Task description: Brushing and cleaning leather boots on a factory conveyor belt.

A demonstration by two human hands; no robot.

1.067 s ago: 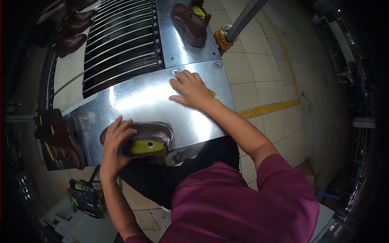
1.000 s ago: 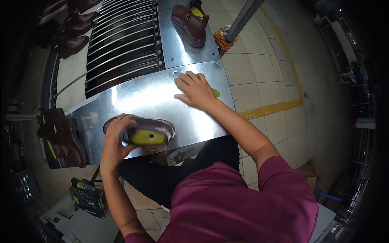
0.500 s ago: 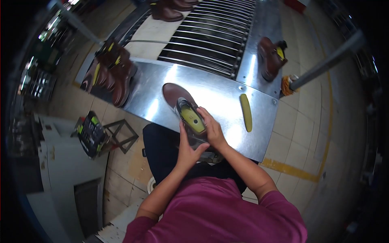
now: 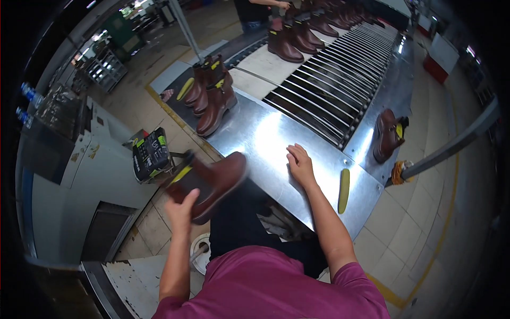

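Boot [image 4: 212, 183] | off the desk [image 4: 265, 138] since half a second ago, now swung left over the floor | your left hand [image 4: 181, 208] clamps its shaft | right hand [image 4: 300, 166] rests flat, empty, on desk.

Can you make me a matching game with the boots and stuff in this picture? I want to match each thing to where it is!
Things:
1. blurred brown boot
2. right hand
3. yellow-green strip
4. lone brown boot

Places:
A. flat on the shiny metal table, holding nothing
B. lying alone near the table's right end
C. gripped in the left hand, off the table's near edge
D. standing beside the slatted conveyor, near a grey pole

Pairs: 1-C, 2-A, 3-B, 4-D
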